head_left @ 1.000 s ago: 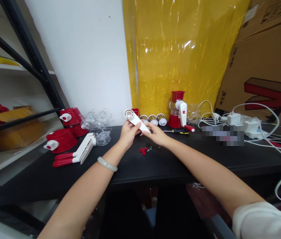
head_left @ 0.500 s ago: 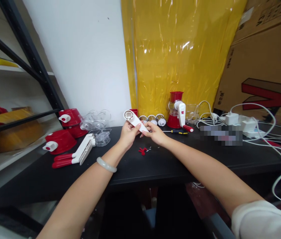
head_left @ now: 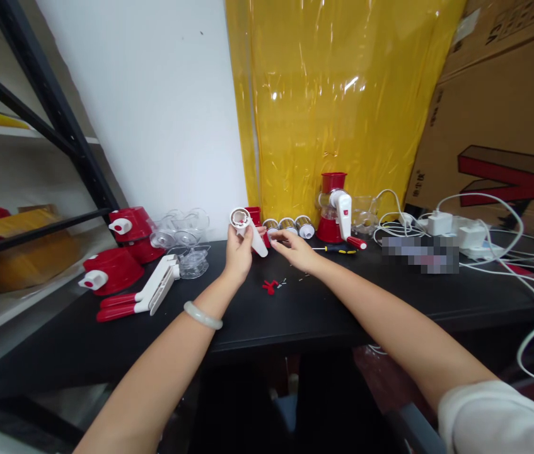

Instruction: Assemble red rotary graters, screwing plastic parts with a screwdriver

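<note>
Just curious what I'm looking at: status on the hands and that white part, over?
Left hand gripping white crank, ring end up. Right hand at its lower end, grip unclear. Red bit and screws loose on table below.

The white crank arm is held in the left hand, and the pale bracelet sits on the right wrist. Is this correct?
Not quite. The head view shows the pale bracelet on the left wrist, not the right. The rest stands: the white crank arm is held in the left hand.
</note>
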Tool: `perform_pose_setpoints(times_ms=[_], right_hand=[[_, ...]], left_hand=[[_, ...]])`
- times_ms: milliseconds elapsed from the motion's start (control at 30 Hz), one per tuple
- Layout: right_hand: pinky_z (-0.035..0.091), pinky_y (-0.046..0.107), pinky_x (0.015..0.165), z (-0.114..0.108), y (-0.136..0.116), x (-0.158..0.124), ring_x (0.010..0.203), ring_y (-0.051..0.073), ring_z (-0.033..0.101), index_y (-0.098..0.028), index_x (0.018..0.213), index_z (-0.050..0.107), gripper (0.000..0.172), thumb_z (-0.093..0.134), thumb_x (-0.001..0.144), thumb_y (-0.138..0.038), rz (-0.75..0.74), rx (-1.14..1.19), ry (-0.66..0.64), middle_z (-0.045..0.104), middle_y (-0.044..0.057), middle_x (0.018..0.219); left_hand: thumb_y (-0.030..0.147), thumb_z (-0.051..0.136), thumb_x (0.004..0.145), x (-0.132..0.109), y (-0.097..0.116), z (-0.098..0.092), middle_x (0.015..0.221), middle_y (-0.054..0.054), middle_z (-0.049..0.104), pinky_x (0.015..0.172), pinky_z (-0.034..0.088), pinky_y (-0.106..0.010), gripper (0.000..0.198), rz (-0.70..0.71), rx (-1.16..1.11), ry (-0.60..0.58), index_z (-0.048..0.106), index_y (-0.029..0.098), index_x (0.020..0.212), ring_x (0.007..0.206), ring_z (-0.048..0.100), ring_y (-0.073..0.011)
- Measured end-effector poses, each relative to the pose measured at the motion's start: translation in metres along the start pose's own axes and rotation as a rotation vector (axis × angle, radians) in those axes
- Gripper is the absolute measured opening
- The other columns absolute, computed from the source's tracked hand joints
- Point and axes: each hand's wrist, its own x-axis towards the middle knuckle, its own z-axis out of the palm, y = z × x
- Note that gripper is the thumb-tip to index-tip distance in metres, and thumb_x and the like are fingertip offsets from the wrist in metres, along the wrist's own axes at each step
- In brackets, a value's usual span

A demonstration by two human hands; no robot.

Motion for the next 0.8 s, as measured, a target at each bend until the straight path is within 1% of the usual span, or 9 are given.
perform_pose_setpoints(times_ms=[67,100,167,200,300,367,467,600,800], right_hand=[[0.044,0.038,0.098,-0.013,0.004,0.006,0.111,0.019,0.059,-0.017,0.114,0.061,0.03,0.053,0.091,-0.033,0.05,-0.207,0.006,0.065,0.011,0.117],[0.043,0.038,0.099,-0.021,0.006,0.01,0.113,0.02,0.058,-0.016,0.114,0.062,0.028,0.05,0.092,-0.029,0.086,-0.341,-0.015,0.065,0.011,0.118],[0.042,0.034,0.1,-0.038,0.009,0.017,0.115,0.02,0.057,-0.014,0.115,0.062,0.029,0.044,0.094,-0.022,0.235,-0.623,-0.135,0.065,0.013,0.12],[0.042,0.031,0.099,-0.047,0.011,0.02,0.116,0.019,0.057,-0.015,0.118,0.061,0.032,0.04,0.095,-0.019,0.342,-0.765,-0.222,0.063,0.012,0.124],[0.045,0.035,0.094,-0.069,0.016,0.02,0.113,0.027,0.061,-0.011,0.12,0.061,0.035,0.047,0.088,-0.011,0.452,-0.882,-0.33,0.064,0.019,0.122],[0.047,0.041,0.091,-0.08,0.021,0.012,0.112,0.034,0.061,-0.006,0.12,0.061,0.038,0.053,0.082,-0.009,0.514,-0.963,-0.38,0.062,0.026,0.12],[0.048,0.043,0.089,-0.09,0.03,-0.006,0.108,0.036,0.063,-0.002,0.12,0.06,0.039,0.054,0.082,-0.01,0.582,-1.057,-0.436,0.063,0.028,0.115],[0.047,0.044,0.089,-0.095,0.04,-0.025,0.111,0.035,0.061,-0.001,0.123,0.057,0.039,0.047,0.086,-0.012,0.605,-1.14,-0.435,0.061,0.028,0.117],[0.049,0.042,0.086,-0.096,0.029,-0.032,0.11,0.033,0.061,-0.004,0.111,0.065,0.038,0.035,0.088,-0.003,0.553,-1.177,-0.401,0.062,0.026,0.114]], left_hand=[[0.051,0.052,0.087,0.003,-0.001,-0.008,0.077,-0.001,0.067,0.062,0.055,-0.028,0.036,0.019,0.184,-0.009,0.043,0.021,0.105,0.061,0.067,-0.0148],[0.051,0.049,0.089,0.003,-0.001,-0.012,0.07,0.0,0.065,0.056,0.053,-0.027,0.036,0.015,0.316,-0.04,0.043,0.021,0.107,0.054,0.064,-0.0143],[0.05,0.047,0.09,0.004,0.0,-0.019,0.065,0.001,0.062,0.049,0.048,-0.026,0.039,-0.008,0.573,-0.171,0.043,0.02,0.114,0.046,0.059,-0.0148],[0.049,0.046,0.09,0.003,0.001,-0.022,0.065,0.001,0.063,0.05,0.047,-0.026,0.041,-0.022,0.686,-0.264,0.044,0.019,0.118,0.046,0.059,-0.0154],[0.05,0.049,0.09,0.001,0.004,-0.026,0.071,-0.003,0.068,0.06,0.048,-0.028,0.044,-0.085,0.966,-0.531,0.048,0.02,0.122,0.053,0.062,-0.0175],[0.051,0.05,0.089,-0.001,0.005,-0.026,0.075,-0.005,0.07,0.066,0.048,-0.029,0.045,-0.12,1.108,-0.62,0.051,0.019,0.121,0.058,0.065,-0.019],[0.05,0.048,0.09,-0.001,0.006,-0.026,0.088,-0.01,0.072,0.071,0.047,-0.029,0.045,-0.089,1.245,-0.622,0.052,0.018,0.122,0.073,0.069,-0.0219],[0.05,0.045,0.091,-0.001,0.005,-0.027,0.103,-0.015,0.07,0.074,0.047,-0.033,0.045,-0.039,1.397,-0.597,0.053,0.019,0.122,0.091,0.067,-0.0287],[0.05,0.045,0.09,0.001,0.003,-0.03,0.107,-0.014,0.069,0.078,0.047,-0.033,0.041,-0.042,1.479,-0.607,0.058,0.018,0.113,0.098,0.066,-0.0284]])
